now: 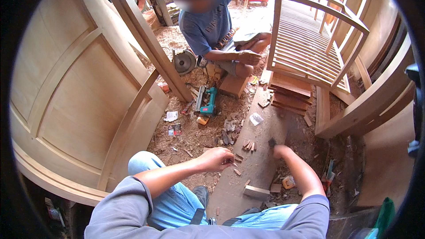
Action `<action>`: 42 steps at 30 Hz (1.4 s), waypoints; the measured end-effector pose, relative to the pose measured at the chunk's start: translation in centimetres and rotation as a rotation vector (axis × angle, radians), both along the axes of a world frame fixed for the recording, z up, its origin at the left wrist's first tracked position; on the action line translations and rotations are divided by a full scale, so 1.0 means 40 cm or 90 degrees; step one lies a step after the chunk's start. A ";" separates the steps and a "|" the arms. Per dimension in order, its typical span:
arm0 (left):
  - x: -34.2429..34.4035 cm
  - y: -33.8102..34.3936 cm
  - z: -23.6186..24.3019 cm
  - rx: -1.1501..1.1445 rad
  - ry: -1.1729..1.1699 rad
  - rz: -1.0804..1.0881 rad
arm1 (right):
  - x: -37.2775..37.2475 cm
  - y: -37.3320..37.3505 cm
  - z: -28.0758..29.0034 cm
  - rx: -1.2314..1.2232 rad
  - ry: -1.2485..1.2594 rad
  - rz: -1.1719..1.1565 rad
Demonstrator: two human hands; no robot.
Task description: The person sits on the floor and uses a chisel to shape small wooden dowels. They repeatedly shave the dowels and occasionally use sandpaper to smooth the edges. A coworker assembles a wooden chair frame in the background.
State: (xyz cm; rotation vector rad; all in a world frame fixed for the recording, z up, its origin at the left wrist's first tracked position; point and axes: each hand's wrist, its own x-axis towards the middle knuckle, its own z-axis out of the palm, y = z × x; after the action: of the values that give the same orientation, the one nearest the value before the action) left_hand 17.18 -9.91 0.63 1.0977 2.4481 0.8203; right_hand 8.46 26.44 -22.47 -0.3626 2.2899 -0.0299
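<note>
Showing, in head view, left hand (215, 159) curled near small wooden strips (250, 145) on the long plank (261, 168); cannot tell whether pinching one. Also showing right hand (280, 151) by a dark, blurred object (272, 142), grip unclear. Seemingly midway, with strips cut but lying loose.

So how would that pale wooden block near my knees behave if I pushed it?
The wooden block looks solid, so probably stiff. Its flat faces suggest sliding rather than rolling. Wood bits on the board might make it catch.
</note>
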 end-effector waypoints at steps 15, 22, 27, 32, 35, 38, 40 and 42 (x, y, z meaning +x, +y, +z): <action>-0.201 -0.012 -0.011 -0.080 -0.027 -0.075 | 0.065 0.042 0.065 -0.008 0.018 0.070; -0.339 0.043 -0.252 0.012 -0.074 0.285 | 0.129 0.034 0.093 0.076 -0.009 -0.001; -0.170 0.102 -0.455 0.233 -0.175 0.481 | 0.187 0.026 0.134 0.091 -0.072 -0.026; -0.106 0.117 -0.549 0.002 -0.164 0.368 | 0.247 0.038 0.138 0.095 -0.093 -0.091; -0.115 0.104 -0.564 -0.025 -0.190 0.359 | 0.285 0.052 0.131 0.093 -0.077 -0.092; -0.138 0.098 -0.570 -0.045 -0.214 0.365 | 0.310 0.066 0.123 0.120 -0.135 -0.049; -0.152 0.098 -0.574 -0.079 -0.225 0.374 | 0.323 0.075 0.113 0.127 -0.159 -0.039; -0.162 0.098 -0.576 -0.090 -0.196 0.366 | 0.336 0.087 0.097 0.118 -0.143 -0.061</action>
State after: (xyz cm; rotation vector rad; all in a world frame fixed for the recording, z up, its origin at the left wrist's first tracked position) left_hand 10.72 -6.01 -22.41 0.1821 2.5167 0.8733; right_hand 21.91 29.92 -18.59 -0.1445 2.0662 0.0884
